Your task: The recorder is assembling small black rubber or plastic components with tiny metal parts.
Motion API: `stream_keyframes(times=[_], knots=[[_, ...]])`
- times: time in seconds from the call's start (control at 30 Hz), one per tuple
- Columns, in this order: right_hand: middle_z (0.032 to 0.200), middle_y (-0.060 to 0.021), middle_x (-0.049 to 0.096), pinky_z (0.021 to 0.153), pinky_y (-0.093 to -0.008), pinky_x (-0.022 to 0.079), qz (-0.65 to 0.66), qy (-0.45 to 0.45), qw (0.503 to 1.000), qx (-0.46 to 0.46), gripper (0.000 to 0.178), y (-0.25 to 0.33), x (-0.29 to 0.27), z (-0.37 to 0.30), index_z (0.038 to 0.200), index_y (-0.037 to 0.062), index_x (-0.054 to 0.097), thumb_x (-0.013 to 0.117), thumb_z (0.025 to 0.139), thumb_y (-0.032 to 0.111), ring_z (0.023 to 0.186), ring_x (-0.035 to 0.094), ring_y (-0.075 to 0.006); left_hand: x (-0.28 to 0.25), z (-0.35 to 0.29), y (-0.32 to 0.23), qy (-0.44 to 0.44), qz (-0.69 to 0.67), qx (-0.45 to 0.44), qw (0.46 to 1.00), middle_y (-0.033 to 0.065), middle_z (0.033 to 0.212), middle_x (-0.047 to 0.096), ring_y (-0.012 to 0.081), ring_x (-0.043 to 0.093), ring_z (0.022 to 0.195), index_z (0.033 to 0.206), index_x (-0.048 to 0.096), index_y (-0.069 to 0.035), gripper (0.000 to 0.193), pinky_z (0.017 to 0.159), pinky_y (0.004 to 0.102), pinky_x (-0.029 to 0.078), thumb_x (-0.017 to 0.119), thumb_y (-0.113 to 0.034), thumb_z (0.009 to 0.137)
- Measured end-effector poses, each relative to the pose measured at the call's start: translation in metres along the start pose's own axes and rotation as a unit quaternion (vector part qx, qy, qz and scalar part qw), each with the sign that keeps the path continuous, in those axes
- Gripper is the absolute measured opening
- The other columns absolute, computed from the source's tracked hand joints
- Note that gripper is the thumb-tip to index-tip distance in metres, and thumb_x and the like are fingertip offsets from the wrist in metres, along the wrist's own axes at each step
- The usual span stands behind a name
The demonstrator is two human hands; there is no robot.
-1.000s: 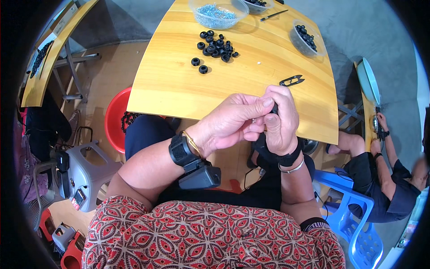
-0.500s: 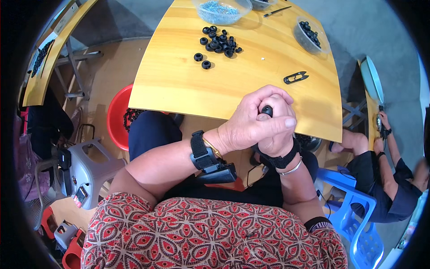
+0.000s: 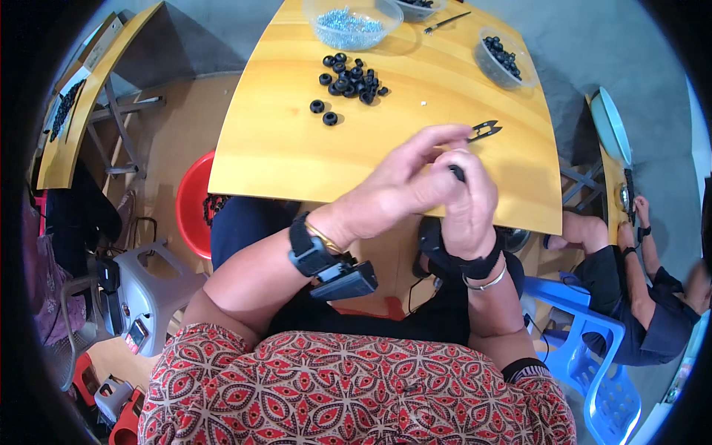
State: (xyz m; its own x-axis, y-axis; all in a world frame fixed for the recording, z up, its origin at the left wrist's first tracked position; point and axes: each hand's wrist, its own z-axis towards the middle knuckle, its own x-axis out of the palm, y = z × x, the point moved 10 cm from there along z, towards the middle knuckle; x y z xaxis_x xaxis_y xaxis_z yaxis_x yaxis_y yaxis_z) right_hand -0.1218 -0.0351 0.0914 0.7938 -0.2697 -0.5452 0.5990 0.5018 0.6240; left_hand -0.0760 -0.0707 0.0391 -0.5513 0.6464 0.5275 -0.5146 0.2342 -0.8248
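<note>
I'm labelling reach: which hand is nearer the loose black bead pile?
Left: the left hand is right of the bead pile, toward the body; the right hand is farther right.

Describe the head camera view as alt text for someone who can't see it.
A person's left hand and right hand are close together at the near edge of a wooden table, a small black object in the right. Beyond are black snips, a pile of black beads and a clear bowl of tiny blue pieces.
</note>
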Motion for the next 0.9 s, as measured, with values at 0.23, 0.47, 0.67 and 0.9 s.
stream_keyframes(times=[0.23, 0.47, 0.67, 0.9], knots=[[0.096, -0.0147, 0.045, 0.074, -0.0301, 0.039, 0.130, 0.008, 0.991, -0.002, 0.045, -0.005, -0.005, 0.006, 0.091, -0.0015, 0.050, 0.035, 0.087, 0.041, 0.086, 0.047, -0.0212, 0.000, -0.015, 0.040, 0.036, -0.230, -0.238, 0.943, 0.0026, 0.071, 0.052, 0.0077, 0.046, 0.059, 0.088, 0.055, -0.004, 0.032, 0.045, 0.0185, 0.034, 0.048, -0.035, 0.084], [0.098, -0.0134, 0.044, 0.077, -0.0295, 0.037, 0.131, 0.024, 0.990, 0.037, 0.048, -0.020, 0.007, 0.001, 0.092, -0.0024, 0.051, 0.038, 0.086, 0.043, 0.088, 0.046, -0.0208, -0.002, -0.015, 0.041, 0.033, -0.313, -0.222, 0.923, 0.0041, 0.072, 0.057, 0.0099, 0.054, 0.062, 0.088, 0.055, -0.002, 0.021, 0.048, 0.0185, 0.043, 0.051, -0.022, 0.084], [0.093, -0.0114, 0.045, 0.076, -0.0283, 0.037, 0.109, 0.050, 0.993, 0.007, 0.045, -0.011, 0.012, 0.007, 0.092, -0.0023, 0.052, 0.039, 0.087, 0.040, 0.085, 0.046, -0.0189, -0.006, -0.015, 0.041, 0.014, -0.326, -0.237, 0.915, 0.0053, 0.071, 0.057, 0.0096, 0.055, 0.061, 0.089, 0.055, 0.000, 0.017, 0.048, 0.0187, 0.044, 0.052, -0.016, 0.083], [0.083, -0.0036, 0.048, 0.066, -0.0201, 0.040, 0.192, 0.010, 0.976, 0.103, 0.019, -0.031, 0.000, -0.001, 0.097, 0.0002, 0.049, 0.052, 0.083, 0.012, 0.073, 0.048, -0.0098, -0.008, -0.012, 0.034, 0.024, -0.390, -0.197, 0.899, 0.0082, 0.079, 0.057, 0.0133, 0.056, 0.071, 0.096, 0.053, 0.001, 0.018, 0.054, 0.0211, 0.045, 0.051, -0.011, 0.083]])
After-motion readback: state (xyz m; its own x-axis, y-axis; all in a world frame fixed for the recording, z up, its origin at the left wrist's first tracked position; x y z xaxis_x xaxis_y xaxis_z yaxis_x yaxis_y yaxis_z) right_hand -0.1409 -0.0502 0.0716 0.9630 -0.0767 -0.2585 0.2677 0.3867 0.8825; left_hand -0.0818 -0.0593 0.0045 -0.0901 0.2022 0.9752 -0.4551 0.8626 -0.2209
